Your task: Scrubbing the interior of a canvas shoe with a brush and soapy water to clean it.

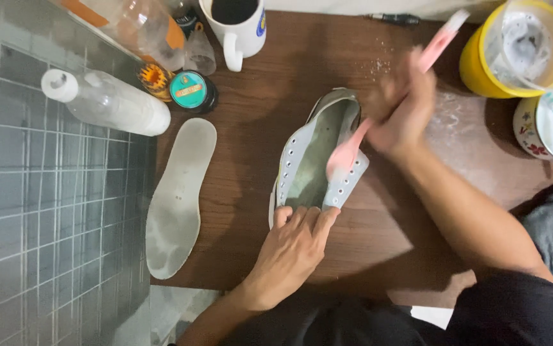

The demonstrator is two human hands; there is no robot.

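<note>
Brown wood makes up the table (353, 224), the largest thing in view, with grey tiled floor (46, 211) along its left edge; on the wood lies a pale, laceless shoe (302, 173), opening upward, near the table's middle; a whitish insole (177, 195) lies flat just to its left, apart from it; a clear plastic bottle (113, 102) with a white cap lies on its side where tiles meet table; a yellow container (478, 67) with a clear cup inside stands at the upper right, a flowered bowl (533, 128) holding a teal toothbrush just below it; a white mug (238, 29) stands at the top edge, a small round tin (189, 90) with a teal lid to its lower left; the left hand (289, 250) presses flat, fingers together, on the shoe's near end; the right hand (401, 106), blurred, is closed around a pink toothbrush (366, 128) whose head sits inside the shoe's opening.
</note>
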